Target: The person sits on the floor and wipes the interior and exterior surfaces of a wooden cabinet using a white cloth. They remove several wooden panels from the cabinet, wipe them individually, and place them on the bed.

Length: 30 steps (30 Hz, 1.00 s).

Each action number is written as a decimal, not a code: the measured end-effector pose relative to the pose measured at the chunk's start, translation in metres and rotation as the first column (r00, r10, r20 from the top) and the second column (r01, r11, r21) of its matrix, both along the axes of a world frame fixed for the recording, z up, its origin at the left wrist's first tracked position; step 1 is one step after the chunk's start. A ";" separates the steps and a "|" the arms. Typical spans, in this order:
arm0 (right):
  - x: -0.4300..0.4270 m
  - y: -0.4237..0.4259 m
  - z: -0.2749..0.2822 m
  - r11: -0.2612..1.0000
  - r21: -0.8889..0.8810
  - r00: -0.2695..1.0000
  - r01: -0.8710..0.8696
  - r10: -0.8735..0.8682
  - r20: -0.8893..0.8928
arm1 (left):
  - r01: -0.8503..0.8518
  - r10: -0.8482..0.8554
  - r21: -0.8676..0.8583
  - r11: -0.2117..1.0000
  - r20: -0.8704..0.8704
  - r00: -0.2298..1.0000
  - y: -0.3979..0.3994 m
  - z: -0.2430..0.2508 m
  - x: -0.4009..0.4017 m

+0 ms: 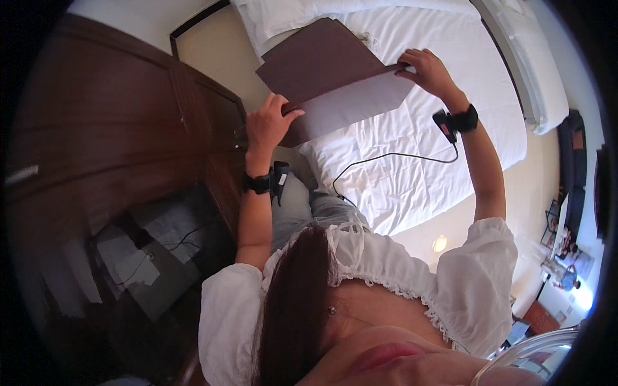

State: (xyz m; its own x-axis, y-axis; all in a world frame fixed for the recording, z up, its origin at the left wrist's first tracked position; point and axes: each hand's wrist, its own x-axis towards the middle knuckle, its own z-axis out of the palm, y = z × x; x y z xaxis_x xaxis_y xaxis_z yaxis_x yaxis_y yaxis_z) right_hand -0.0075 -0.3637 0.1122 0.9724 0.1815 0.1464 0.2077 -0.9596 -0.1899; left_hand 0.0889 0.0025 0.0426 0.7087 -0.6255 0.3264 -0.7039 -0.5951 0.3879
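Note:
Both hands grip a dark brown item of flat, stiff panels (328, 58), which looks like a collapsible box. My left hand (270, 120) is closed around the near left end of its upper edge, thumb on the near side. My right hand (427, 72) pinches the right end of the same edge between thumb and fingers. The near panel (357, 103) slopes down towards me and catches the light. Behind it, other panels lie at an angle over the white-sheeted bed (405, 188). Whether the item rests on the bed is hard to tell.
A dark wooden cabinet (111, 111) with a glossy dark panel (159, 251) stands close on the left. A black cable (396, 154) runs from my right wristband (463, 119) across the bed. White bedding (536, 72) and a black sofa (572, 159) are at right; a person (567, 280) is far off.

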 end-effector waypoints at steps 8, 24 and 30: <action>0.146 -0.053 -0.067 0.994 0.071 0.977 0.079 -0.063 -0.202 | -0.008 0.030 0.106 0.994 -0.208 0.978 -0.054 -0.061 0.127; 0.403 -0.112 -0.345 0.994 -0.044 0.829 0.100 -0.108 -0.549 | 0.037 0.103 0.332 0.943 -0.395 0.913 -0.111 -0.290 0.339; 0.368 -0.194 -0.395 0.729 0.305 0.769 0.613 -0.639 -0.020 | -0.060 0.083 0.132 0.989 -0.175 0.981 -0.117 -0.315 0.346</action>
State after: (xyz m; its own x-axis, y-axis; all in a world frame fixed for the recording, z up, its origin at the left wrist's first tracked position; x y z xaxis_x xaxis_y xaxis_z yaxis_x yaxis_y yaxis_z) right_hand 0.3609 -0.5580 -0.2825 0.8329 -0.5248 0.1755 -0.3942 -0.7853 -0.4773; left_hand 0.4344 -0.1146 -0.2722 0.7930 -0.5988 0.1119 -0.5833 -0.6934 0.4231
